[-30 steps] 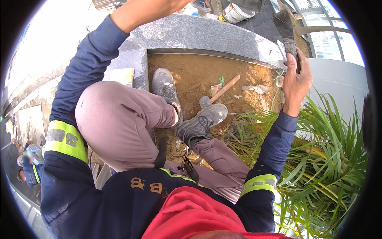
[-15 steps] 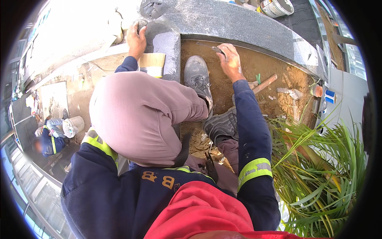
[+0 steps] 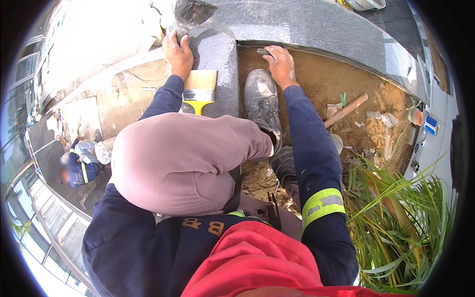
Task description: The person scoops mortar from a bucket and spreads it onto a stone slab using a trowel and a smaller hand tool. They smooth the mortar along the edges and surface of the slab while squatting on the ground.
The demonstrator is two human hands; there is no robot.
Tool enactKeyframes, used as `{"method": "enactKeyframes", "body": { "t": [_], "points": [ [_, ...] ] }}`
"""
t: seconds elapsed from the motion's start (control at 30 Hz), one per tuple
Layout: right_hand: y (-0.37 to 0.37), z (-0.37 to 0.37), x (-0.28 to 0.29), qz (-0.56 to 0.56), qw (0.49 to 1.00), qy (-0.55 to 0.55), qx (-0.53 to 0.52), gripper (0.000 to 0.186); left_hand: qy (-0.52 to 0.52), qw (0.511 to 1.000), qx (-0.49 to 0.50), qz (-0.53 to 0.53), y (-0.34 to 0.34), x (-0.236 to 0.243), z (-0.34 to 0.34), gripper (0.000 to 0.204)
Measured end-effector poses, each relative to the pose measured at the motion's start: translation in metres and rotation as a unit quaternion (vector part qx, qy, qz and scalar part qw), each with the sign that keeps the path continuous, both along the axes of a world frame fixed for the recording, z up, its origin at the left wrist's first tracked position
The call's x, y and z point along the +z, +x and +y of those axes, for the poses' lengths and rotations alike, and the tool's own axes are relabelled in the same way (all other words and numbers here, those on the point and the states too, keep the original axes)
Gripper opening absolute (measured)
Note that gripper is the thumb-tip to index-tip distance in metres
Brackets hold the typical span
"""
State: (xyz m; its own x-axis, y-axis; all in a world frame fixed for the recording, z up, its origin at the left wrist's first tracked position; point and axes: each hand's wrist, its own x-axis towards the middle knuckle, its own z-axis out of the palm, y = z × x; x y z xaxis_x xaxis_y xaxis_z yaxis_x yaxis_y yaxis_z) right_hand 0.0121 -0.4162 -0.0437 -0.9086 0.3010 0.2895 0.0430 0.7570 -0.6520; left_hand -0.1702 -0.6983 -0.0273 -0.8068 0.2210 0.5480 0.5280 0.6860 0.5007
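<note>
Bare right hand (image 3: 281, 64) has neared the grey stone kerb (image 3: 316, 20), pinching a small dark-grey object (image 3: 262, 51). Bare left hand (image 3: 179, 55) parts thumb and fingers; hold unclear.

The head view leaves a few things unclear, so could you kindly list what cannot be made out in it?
1. Head view: most of the grey piece at the right hand, covered by the fingers.
2. Head view: the lower end of the wooden handle, hidden behind the right sleeve.
3. Head view: part of the white bucket, cut off by the top edge.
4. Head view: the hands of the co-worker, too small.
</note>
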Motion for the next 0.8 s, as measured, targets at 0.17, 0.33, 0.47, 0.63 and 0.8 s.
{"method": "enactKeyframes", "body": {
  "t": [0.17,0.33,0.47,0.63,0.8],
  "points": [
    [-0.007,0.0,-0.005,-0.045,0.999,0.005,-0.007,0.024,-0.008,1.0,-0.007,0.004,0.002,0.002,0.0,0.04],
    [-0.009,-0.005,-0.008,-0.069,0.997,0.044,-0.015,0.024,0.001,1.0,-0.003,0.006,0.004,0.007,0.0,0.04],
    [-0.007,0.0,-0.006,-0.086,0.992,0.084,-0.034,0.023,0.003,1.0,-0.006,0.01,0.006,0.003,0.009,0.04],
    [-0.016,-0.008,-0.001,-0.127,0.986,0.1,-0.048,0.023,0.016,1.0,-0.006,0.013,0.005,0.008,0.004,0.04],
    [-0.018,-0.019,0.007,-0.17,0.978,0.07,-0.099,0.025,0.018,1.0,0.0,0.012,0.006,0.005,0.005,0.038]
  ]
}}
